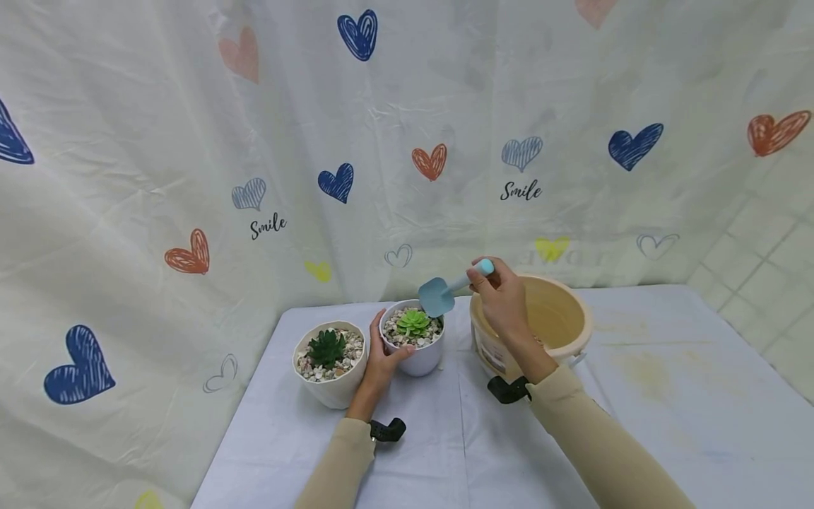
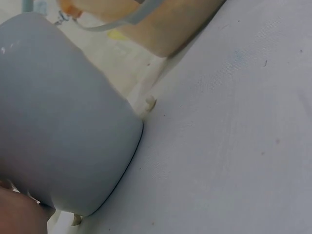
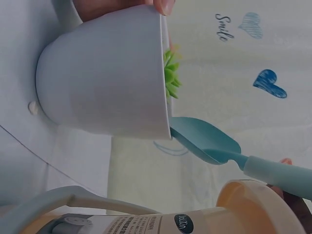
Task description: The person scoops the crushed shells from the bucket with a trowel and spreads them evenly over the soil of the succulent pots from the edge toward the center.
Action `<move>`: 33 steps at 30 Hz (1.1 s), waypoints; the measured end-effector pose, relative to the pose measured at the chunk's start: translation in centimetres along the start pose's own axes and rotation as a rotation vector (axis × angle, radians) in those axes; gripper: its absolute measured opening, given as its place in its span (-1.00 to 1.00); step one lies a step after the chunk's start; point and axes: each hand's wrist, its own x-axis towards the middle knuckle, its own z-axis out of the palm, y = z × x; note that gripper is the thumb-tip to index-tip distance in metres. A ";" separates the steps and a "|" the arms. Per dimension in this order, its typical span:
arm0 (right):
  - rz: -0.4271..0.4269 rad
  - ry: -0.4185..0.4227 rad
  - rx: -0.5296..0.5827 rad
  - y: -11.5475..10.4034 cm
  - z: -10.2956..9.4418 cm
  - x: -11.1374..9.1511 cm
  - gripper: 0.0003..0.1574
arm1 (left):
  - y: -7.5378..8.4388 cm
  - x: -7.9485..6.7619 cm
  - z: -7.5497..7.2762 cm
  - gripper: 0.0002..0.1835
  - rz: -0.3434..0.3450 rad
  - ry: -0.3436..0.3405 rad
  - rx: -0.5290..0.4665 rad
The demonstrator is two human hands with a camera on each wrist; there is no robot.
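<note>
A small blue shovel (image 1: 437, 296) is pinched by its pale handle in my right hand (image 1: 504, 300). In the right wrist view the shovel's blade (image 3: 207, 141) tips over the rim of a white flowerpot (image 3: 105, 78). That flowerpot (image 1: 422, 359) holds pebbles and a light green succulent (image 1: 413, 322). My left hand (image 1: 380, 360) grips the pot's left side, thumb across the front. The left wrist view shows the pot's wall (image 2: 63, 112) close up, standing on the cloth. To the left stands a second white pot (image 1: 333, 391) with pebbles and a dark green succulent (image 1: 327, 348).
A beige bucket (image 1: 559, 300) with a handle stands right of the pot, below my right forearm. Its label (image 3: 146, 225) shows in the right wrist view. A loose pebble (image 3: 33, 107) lies on the white tablecloth (image 1: 642, 424). Behind hangs a heart-printed curtain (image 1: 394, 106).
</note>
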 end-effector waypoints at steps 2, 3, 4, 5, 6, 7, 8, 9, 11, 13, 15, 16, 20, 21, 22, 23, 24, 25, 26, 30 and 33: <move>-0.004 0.007 0.005 0.0 0.0 0.0 -0.62 | 0.0 0.0 0.0 0.06 0.006 -0.004 -0.006; -0.006 0.013 0.008 0.0 0.0 0.0 -0.62 | -0.1 0.0 0.0 0.06 0.009 -0.004 -0.008; -0.007 0.019 0.010 0.0 0.0 0.0 -0.63 | -0.1 0.0 0.0 0.06 0.015 0.000 -0.007; -0.008 0.025 0.011 0.0 0.0 0.0 -0.63 | -0.2 0.0 0.1 0.06 0.019 0.001 -0.009; -0.011 0.031 0.011 0.0 0.0 0.0 -0.63 | -0.2 0.0 0.1 0.06 0.026 0.002 -0.010; -0.011 0.038 0.011 0.0 0.0 0.0 -0.63 | -0.2 0.0 0.1 0.06 0.034 0.004 -0.009; -0.013 0.044 0.014 0.0 0.0 0.0 -0.63 | -0.2 0.0 0.1 0.05 0.041 0.007 -0.010; -0.012 0.049 0.015 0.0 0.0 -0.1 -0.63 | -0.2 0.0 0.2 0.05 0.048 0.011 -0.008; -0.013 0.056 0.021 -0.1 -0.1 -0.1 -0.62 | -0.2 0.0 0.2 0.03 0.057 0.011 -0.010; -0.016 0.064 0.031 -0.2 -0.1 -0.2 -0.63 | -0.2 0.0 0.3 0.03 0.063 0.011 -0.008; -0.019 0.071 0.040 -0.2 -0.1 -0.1 -0.66 | -0.1 0.0 0.3 0.03 0.060 0.012 -0.009; -0.020 0.074 0.042 -0.2 -0.1 -0.1 -0.66 | -0.1 0.0 0.2 0.04 0.056 0.011 -0.006; -0.014 0.089 0.046 -0.2 -0.1 -0.1 -0.65 | 0.0 -0.1 0.2 0.12 0.004 0.027 0.024; -0.012 0.093 0.047 -0.1 -0.1 -0.1 -0.65 | 0.0 -0.1 0.2 0.16 -0.010 0.030 0.039; -0.010 0.096 0.050 -0.1 -0.1 -0.1 -0.64 | 0.0 -0.1 0.2 0.19 -0.024 0.035 0.056; -0.009 0.101 0.050 -0.1 -0.1 -0.1 -0.64 | 0.0 -0.1 0.2 0.21 -0.035 0.039 0.071; -0.010 0.104 0.053 -0.1 -0.1 -0.1 -0.64 | 0.0 -0.1 0.2 0.22 -0.041 0.043 0.085; -0.011 0.109 0.058 -0.1 -0.1 -0.1 -0.65 | 0.0 -0.1 0.3 0.23 -0.048 0.046 0.091; -0.014 0.113 0.061 -0.1 -0.1 -0.1 -0.65 | 0.0 -0.1 0.3 0.23 -0.049 0.047 0.100; -0.039 0.143 0.096 -0.1 -0.2 0.0 -0.65 | 0.1 0.0 0.2 0.20 -0.045 0.051 0.111; -0.068 0.182 0.150 -0.2 -0.7 -0.1 -0.69 | 0.2 -0.1 0.2 0.19 -0.041 0.052 0.108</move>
